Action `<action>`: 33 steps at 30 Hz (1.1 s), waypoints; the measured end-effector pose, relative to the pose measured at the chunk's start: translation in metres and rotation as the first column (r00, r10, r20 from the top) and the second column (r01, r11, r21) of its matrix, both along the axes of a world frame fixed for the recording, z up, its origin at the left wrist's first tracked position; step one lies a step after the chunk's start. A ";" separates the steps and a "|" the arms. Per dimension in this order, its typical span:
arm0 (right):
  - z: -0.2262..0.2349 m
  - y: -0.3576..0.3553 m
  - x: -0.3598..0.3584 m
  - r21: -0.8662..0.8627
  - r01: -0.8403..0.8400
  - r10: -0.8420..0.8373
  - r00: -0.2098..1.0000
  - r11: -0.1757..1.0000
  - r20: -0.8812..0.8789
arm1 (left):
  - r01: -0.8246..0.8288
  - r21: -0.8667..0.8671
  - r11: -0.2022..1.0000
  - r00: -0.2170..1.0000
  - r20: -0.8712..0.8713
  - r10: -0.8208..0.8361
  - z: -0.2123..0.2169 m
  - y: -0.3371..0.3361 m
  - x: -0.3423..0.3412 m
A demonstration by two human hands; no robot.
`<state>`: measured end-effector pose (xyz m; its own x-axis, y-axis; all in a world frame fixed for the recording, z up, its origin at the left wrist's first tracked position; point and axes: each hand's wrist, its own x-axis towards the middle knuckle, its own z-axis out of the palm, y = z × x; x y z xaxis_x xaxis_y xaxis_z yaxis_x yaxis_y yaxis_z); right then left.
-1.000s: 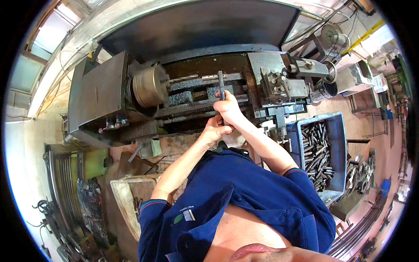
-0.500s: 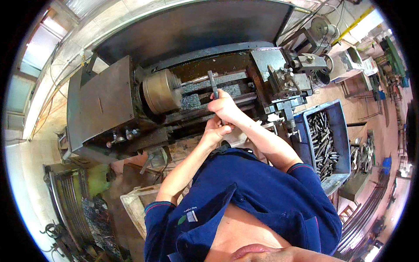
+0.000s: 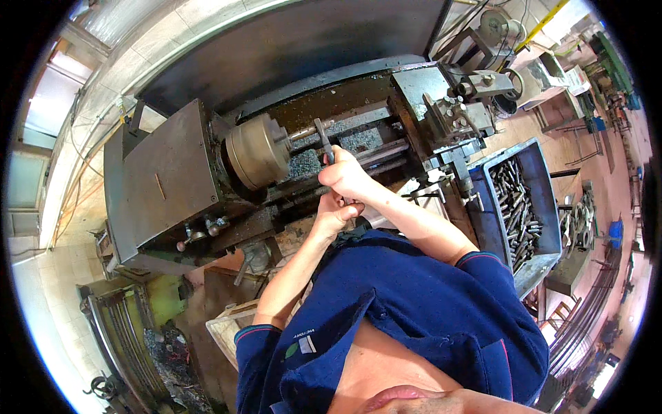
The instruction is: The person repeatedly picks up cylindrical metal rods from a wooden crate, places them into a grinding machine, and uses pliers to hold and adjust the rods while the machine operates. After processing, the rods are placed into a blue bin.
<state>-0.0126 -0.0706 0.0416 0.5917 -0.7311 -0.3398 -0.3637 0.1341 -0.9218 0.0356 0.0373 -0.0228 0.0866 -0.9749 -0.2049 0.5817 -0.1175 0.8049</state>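
Closest in, a navy short-sleeved shirt fills the lower middle, with both bare forearms reaching up from it. Here's the left hand, curled around the near end of a slim, flat, file-like tool, part of that grip out of sight. Just beside it, a little farther out, the right hand wraps the same tool. Off to the right stands a blue plastic crate, heaped with short metal pins. Follow the tool outward: its far end lies across a thin metal rod; contact or slight gap, I can't tell. That rod juts from the round lathe chuck, backed on the left by the boxy headstock. Metal shavings lie in patches past the hands. Over to the right, there's the tool post, well apart from the rod, then a handwheel beyond it. And at the back, a broad, dark splash guard stands upright.
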 end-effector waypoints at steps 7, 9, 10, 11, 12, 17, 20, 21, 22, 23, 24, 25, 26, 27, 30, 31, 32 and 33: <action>-0.002 -0.003 -0.005 0.035 0.067 -0.066 0.998 0.997 -0.024 | -0.089 -0.006 0.996 0.996 0.006 0.089 0.010 -0.006 -0.012; 0.001 -0.002 0.000 0.038 -0.023 0.024 1.000 0.999 -0.012 | -0.024 -0.009 1.000 0.998 0.052 0.025 0.004 -0.003 -0.001; 0.006 0.000 0.000 0.047 -0.014 0.015 1.000 0.999 -0.009 | -0.021 -0.013 1.000 0.998 0.057 0.021 0.002 -0.003 0.000; 0.004 -0.001 -0.001 0.028 -0.006 0.007 1.000 1.000 -0.005 | -0.017 -0.017 1.000 0.998 0.062 0.018 0.002 -0.004 0.001; 0.001 -0.002 -0.003 0.011 0.002 -0.002 1.000 1.000 -0.002 | -0.029 -0.033 0.999 0.999 0.017 0.029 0.001 -0.006 -0.004; -0.004 -0.005 -0.005 -0.026 0.034 -0.035 0.999 0.999 -0.034 | -0.034 -0.009 0.999 0.999 0.006 0.034 0.002 -0.006 -0.008; -0.001 -0.003 0.000 0.045 -0.024 0.023 0.999 0.999 0.025 | -0.003 -0.012 1.000 0.998 0.062 0.004 0.007 -0.003 -0.001; -0.003 -0.004 -0.002 0.047 -0.018 0.017 0.999 0.999 0.030 | 0.018 0.017 1.000 0.994 0.104 -0.020 0.009 -0.006 -0.001; -0.001 -0.006 -0.005 0.055 -0.003 0.002 1.000 0.998 0.024 | -0.007 0.005 1.000 0.996 0.092 0.006 0.007 -0.008 -0.005; 0.000 -0.007 -0.007 0.071 0.009 -0.011 1.000 0.997 0.027 | -0.031 -0.007 0.999 0.996 0.080 0.032 0.006 -0.011 -0.010; 0.000 -0.008 -0.009 0.089 0.020 -0.023 0.999 0.996 0.031 | -0.004 -0.016 1.000 0.997 0.080 0.006 0.007 -0.010 -0.009; -0.001 -0.008 -0.010 0.068 0.017 -0.018 1.000 0.998 0.018 | -0.022 -0.002 1.000 0.998 0.057 0.022 0.008 -0.010 -0.010; -0.004 -0.006 -0.007 0.047 0.014 -0.014 1.000 0.999 0.005 | -0.039 0.013 0.999 0.999 0.034 0.038 0.010 -0.008 -0.010; -0.006 -0.005 -0.004 0.027 0.011 -0.011 1.000 1.000 -0.009 | -0.054 0.028 0.998 0.998 0.011 0.054 0.010 -0.007 -0.008; 0.009 -0.001 0.000 0.071 -0.024 0.023 0.999 0.997 0.024 | -0.019 -0.001 1.000 0.998 0.052 0.019 -0.003 -0.004 0.000; 0.018 -0.002 -0.003 0.126 -0.034 0.037 0.999 0.991 -0.025 | 0.018 0.015 1.000 0.997 0.072 -0.019 0.000 -0.006 0.000; 0.009 -0.005 -0.008 0.108 -0.005 0.005 1.000 0.994 0.007 | -0.011 -0.007 1.000 0.998 0.066 0.011 0.003 -0.009 -0.006; -0.003 -0.009 -0.013 0.091 0.024 -0.027 0.999 0.996 0.039 | -0.039 -0.030 0.999 0.997 0.059 0.041 0.007 -0.012 -0.015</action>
<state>-0.0260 -0.0797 0.0384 0.5878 -0.7135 -0.3813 -0.3221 0.2259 -0.9193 0.0207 0.0250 -0.0155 0.1371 -0.9758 -0.1704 0.5360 -0.0716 0.8412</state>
